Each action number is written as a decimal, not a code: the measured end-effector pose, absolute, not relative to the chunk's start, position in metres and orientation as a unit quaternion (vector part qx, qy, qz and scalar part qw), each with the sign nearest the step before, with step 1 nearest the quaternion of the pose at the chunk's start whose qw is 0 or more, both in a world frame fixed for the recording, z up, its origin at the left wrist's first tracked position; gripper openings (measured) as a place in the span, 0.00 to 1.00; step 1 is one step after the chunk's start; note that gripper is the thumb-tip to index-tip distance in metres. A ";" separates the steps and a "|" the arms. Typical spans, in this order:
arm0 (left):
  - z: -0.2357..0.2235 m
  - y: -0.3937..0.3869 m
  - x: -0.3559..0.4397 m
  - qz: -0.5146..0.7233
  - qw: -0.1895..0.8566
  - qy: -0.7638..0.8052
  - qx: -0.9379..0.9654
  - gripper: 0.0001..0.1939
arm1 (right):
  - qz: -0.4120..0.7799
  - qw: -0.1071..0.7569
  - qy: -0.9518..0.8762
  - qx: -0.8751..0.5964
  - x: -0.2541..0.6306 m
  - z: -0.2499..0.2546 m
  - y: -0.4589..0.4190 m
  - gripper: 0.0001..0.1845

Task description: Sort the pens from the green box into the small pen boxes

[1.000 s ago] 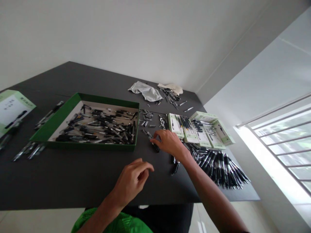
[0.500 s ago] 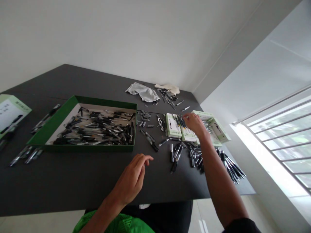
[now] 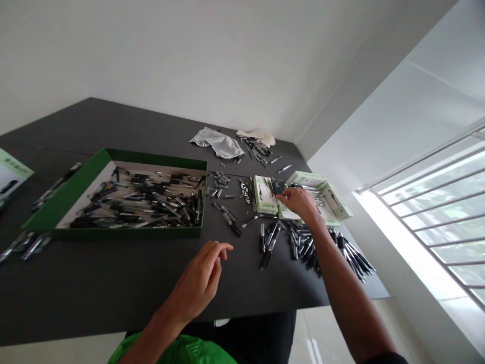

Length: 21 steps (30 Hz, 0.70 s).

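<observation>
Here's the left hand (image 3: 202,275), near, fingers loosely curled, holding nothing, over the dark surface (image 3: 125,288)! Right hand (image 3: 299,202) reaches the pens (image 3: 278,187) in the pale-green boxes (image 3: 265,194); its grip, can't tell. Far off lies a grey cloth (image 3: 217,142).

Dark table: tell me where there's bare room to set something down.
Bare: the strip between the green tray and the table's near edge, left of the left hand; also between tray and wall. Crowded: pens and boxes near the right hand.
</observation>
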<state>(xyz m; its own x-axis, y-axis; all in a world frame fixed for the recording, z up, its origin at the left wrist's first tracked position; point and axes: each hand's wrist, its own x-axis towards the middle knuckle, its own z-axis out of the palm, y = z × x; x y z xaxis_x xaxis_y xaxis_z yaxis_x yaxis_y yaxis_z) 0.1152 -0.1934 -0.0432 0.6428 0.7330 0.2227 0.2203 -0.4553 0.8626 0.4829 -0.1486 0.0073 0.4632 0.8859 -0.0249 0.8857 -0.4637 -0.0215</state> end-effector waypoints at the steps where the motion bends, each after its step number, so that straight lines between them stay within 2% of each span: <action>1: -0.043 -0.193 0.115 0.300 0.426 0.299 0.800 0.17 | 0.017 -0.004 -0.513 -0.858 0.480 0.007 -0.148 0.21; 8: -0.044 -0.193 0.115 0.304 0.417 0.299 0.803 0.16 | 0.024 -0.061 -0.476 -0.877 0.470 0.013 -0.141 0.19; 16: -0.046 -0.193 0.115 0.297 0.425 0.301 0.801 0.15 | 0.018 -0.104 -0.453 -0.885 0.456 0.020 -0.133 0.23; 21: -0.045 -0.193 0.115 0.294 0.429 0.299 0.800 0.15 | 0.000 -0.129 -0.438 -0.889 0.444 0.023 -0.132 0.20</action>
